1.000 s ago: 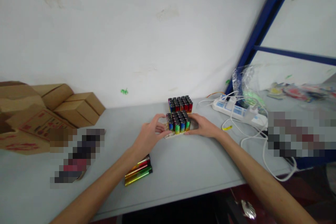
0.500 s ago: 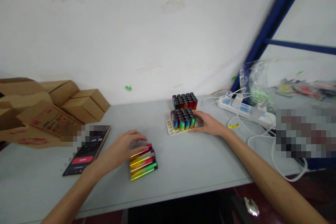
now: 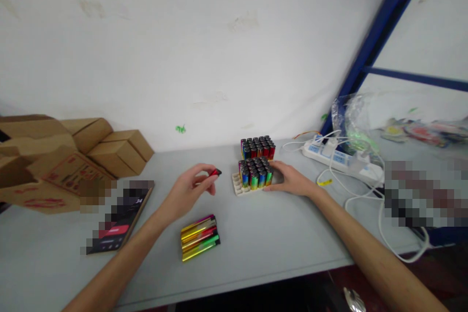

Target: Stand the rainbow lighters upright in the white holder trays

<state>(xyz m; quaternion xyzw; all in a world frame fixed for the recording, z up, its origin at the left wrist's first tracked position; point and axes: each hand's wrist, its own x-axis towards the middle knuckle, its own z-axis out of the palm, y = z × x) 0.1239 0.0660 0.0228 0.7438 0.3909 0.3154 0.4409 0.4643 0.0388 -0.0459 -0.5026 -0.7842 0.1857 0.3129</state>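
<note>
Boxes (image 3: 73, 156) of brown card are sitting at our far left against the wall, with a dark phone (image 3: 117, 222) lying flat on the grey table (image 3: 278, 243) just in front of them. Moving right, we are seeing four loose lighters (image 3: 199, 237) lying side by side near the table's front edge, waiting to be racked as we judge it. Above them our left hand (image 3: 188, 192) is pinching a red lighter (image 3: 215, 172) between thumb and fingertips, lifted clear of the table and close to the rack (image 3: 241, 184). That white rack is showing bare slots at its left end, while the rest is packed with upright lighters. Our right hand (image 3: 290, 180) is resting against the rack's right side, fingers loosely curled, steadying it. Behind stands a second, full block (image 3: 258, 147), so we are judging the filling as nearly finished, with five lighters left. Farther right a power strip (image 3: 340, 158) and white cables are trailing.
</note>
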